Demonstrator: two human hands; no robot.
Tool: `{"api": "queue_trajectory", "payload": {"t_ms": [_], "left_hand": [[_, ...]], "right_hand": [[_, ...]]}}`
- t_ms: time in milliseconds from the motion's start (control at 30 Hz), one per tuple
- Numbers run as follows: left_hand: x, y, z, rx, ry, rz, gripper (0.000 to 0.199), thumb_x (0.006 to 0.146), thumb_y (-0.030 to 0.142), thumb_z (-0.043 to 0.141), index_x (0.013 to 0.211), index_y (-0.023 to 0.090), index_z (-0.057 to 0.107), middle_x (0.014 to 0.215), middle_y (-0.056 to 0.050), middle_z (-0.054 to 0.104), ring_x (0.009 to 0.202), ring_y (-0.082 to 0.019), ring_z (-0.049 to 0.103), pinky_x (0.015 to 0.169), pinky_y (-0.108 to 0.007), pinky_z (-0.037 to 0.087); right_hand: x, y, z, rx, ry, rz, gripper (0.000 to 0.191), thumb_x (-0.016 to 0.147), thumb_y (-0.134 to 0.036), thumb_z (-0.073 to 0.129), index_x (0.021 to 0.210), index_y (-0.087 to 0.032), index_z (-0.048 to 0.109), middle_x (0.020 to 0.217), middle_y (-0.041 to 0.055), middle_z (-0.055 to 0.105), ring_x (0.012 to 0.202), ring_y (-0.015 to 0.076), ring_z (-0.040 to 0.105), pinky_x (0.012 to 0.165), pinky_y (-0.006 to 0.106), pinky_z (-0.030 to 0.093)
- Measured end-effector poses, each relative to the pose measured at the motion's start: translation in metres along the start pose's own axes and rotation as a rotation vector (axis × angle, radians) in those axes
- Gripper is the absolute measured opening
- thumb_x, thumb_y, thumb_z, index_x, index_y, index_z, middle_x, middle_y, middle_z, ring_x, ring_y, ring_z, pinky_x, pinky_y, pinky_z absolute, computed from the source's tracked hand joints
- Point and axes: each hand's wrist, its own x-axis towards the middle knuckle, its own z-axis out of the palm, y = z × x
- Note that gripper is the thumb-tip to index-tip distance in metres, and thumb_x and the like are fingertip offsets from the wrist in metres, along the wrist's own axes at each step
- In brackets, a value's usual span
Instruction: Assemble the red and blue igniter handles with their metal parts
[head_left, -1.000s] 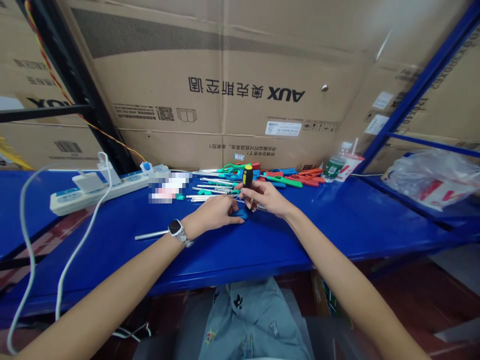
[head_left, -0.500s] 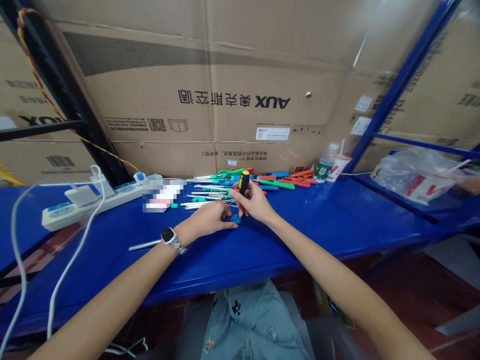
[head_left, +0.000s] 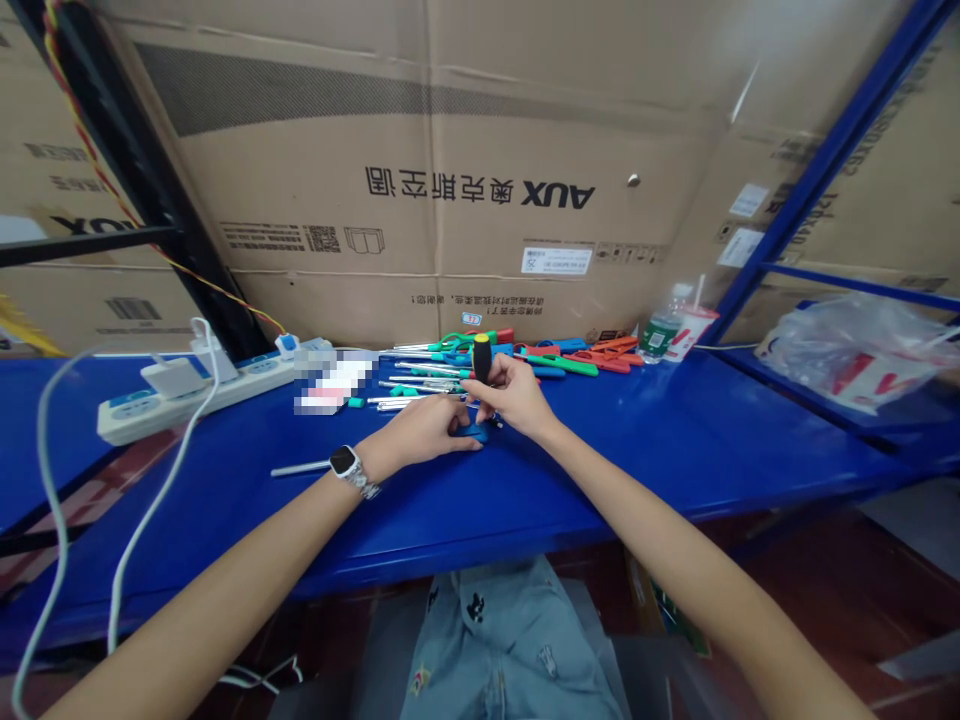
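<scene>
My right hand [head_left: 519,402] is closed around a screwdriver [head_left: 481,358] with a black and yellow handle, which stands nearly upright. Below it, a small blue plastic piece [head_left: 474,432] lies against the table, pinched by the fingers of my left hand [head_left: 427,425]. The screwdriver's tip is hidden among the fingers, so I cannot tell whether it touches the blue piece. A silver metal rod [head_left: 300,468] lies by my left wrist. Just beyond both hands is a pile of metal rods [head_left: 401,404] with green and blue plastic parts.
Red-orange plastic handles [head_left: 611,355] lie at the back, near a water bottle [head_left: 660,335] and a paper cup [head_left: 690,332]. A white power strip [head_left: 217,392] with cables sits at left on the blue table [head_left: 645,440]. Cardboard [head_left: 480,120] stands behind.
The screwdriver handle has gone from leaning to nearly upright in my right hand. My left hand keeps its hold on the blue piece. The whole view has shifted slightly.
</scene>
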Motion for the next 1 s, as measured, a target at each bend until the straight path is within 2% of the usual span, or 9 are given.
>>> {"api": "queue_trajectory", "payload": {"t_ms": [100, 200, 267, 333, 567, 733, 833, 933, 1000], "left_hand": [[0.000, -0.002, 0.001, 0.017, -0.002, -0.005, 0.034, 0.084, 0.051, 0.074, 0.080, 0.019, 0.063, 0.076, -0.003, 0.065, 0.064, -0.017, 0.055, 0.058, -0.031, 0.031], [0.001, -0.003, 0.002, 0.019, -0.003, -0.005, 0.034, 0.084, 0.052, 0.073, 0.081, 0.019, 0.064, 0.077, -0.003, 0.066, 0.064, -0.017, 0.054, 0.058, -0.032, 0.031], [0.001, -0.003, 0.002, 0.012, -0.006, 0.001, 0.034, 0.084, 0.051, 0.073, 0.080, 0.019, 0.063, 0.077, -0.003, 0.065, 0.063, -0.017, 0.053, 0.059, -0.032, 0.031], [0.001, -0.002, 0.002, 0.009, -0.007, 0.001, 0.032, 0.084, 0.050, 0.073, 0.082, 0.019, 0.064, 0.078, -0.003, 0.065, 0.063, -0.017, 0.053, 0.059, -0.032, 0.031], [-0.001, 0.000, 0.000, -0.003, -0.005, -0.033, 0.034, 0.084, 0.051, 0.074, 0.087, 0.018, 0.066, 0.079, -0.004, 0.066, 0.065, -0.018, 0.055, 0.060, -0.032, 0.031], [-0.001, -0.002, 0.002, -0.035, 0.013, -0.007, 0.035, 0.084, 0.052, 0.074, 0.090, 0.018, 0.068, 0.082, -0.004, 0.065, 0.069, -0.019, 0.056, 0.061, -0.031, 0.034], [-0.001, -0.003, 0.005, -0.022, 0.042, 0.034, 0.035, 0.086, 0.052, 0.072, 0.091, 0.018, 0.068, 0.085, -0.005, 0.066, 0.071, -0.019, 0.057, 0.063, -0.032, 0.037], [-0.001, -0.002, 0.007, 0.005, 0.061, 0.078, 0.033, 0.089, 0.051, 0.072, 0.092, 0.019, 0.067, 0.090, -0.006, 0.066, 0.076, -0.020, 0.058, 0.066, -0.032, 0.040], [0.000, 0.000, 0.010, 0.021, 0.075, 0.105, 0.033, 0.090, 0.052, 0.071, 0.095, 0.019, 0.069, 0.094, -0.007, 0.065, 0.081, -0.021, 0.059, 0.069, -0.033, 0.044]], "right_hand": [[-0.003, -0.001, -0.002, 0.012, 0.003, -0.006, 0.053, 0.070, -0.055, 0.086, 0.088, -0.026, 0.047, 0.064, -0.0049, 0.065, 0.045, 0.0158, 0.062, 0.041, 0.027, 0.046], [-0.008, -0.006, -0.014, 0.051, -0.122, 0.021, 0.053, 0.076, -0.059, 0.080, 0.107, -0.024, 0.055, 0.070, -0.0045, 0.064, 0.050, 0.0155, 0.065, 0.043, 0.027, 0.050], [-0.010, -0.008, -0.023, 0.073, -0.208, 0.054, 0.054, 0.077, -0.063, 0.077, 0.107, -0.021, 0.060, 0.079, -0.0006, 0.067, 0.059, 0.0172, 0.071, 0.045, 0.026, 0.052], [-0.011, -0.009, -0.029, 0.053, -0.221, 0.055, 0.052, 0.077, -0.063, 0.078, 0.100, -0.019, 0.064, 0.086, 0.0032, 0.070, 0.064, 0.0189, 0.073, 0.045, 0.025, 0.051], [-0.012, 0.000, -0.016, -0.034, 0.048, -0.058, 0.046, 0.068, -0.057, 0.087, 0.086, -0.022, 0.064, 0.067, -0.0017, 0.065, 0.044, 0.0140, 0.058, 0.038, 0.027, 0.043], [-0.014, -0.011, -0.022, -0.121, 0.232, -0.131, 0.048, 0.078, -0.068, 0.074, 0.081, -0.023, 0.059, 0.067, -0.0010, 0.065, 0.043, 0.0144, 0.057, 0.044, 0.030, 0.046], [-0.017, -0.017, -0.046, -0.344, 0.297, -0.110, 0.051, 0.087, -0.071, 0.061, 0.070, -0.024, 0.050, 0.054, -0.0027, 0.057, 0.043, 0.0156, 0.055, 0.048, 0.030, 0.044], [-0.026, -0.015, -0.072, -0.780, 0.211, 0.132, 0.057, 0.095, -0.066, 0.050, 0.058, -0.023, 0.044, 0.054, 0.0023, 0.058, 0.057, 0.0204, 0.063, 0.057, 0.030, 0.044], [-0.033, -0.012, -0.083, -1.083, 0.167, 0.301, 0.054, 0.098, -0.058, 0.047, 0.058, -0.022, 0.049, 0.065, 0.0075, 0.066, 0.075, 0.0262, 0.070, 0.066, 0.033, 0.046]]}}
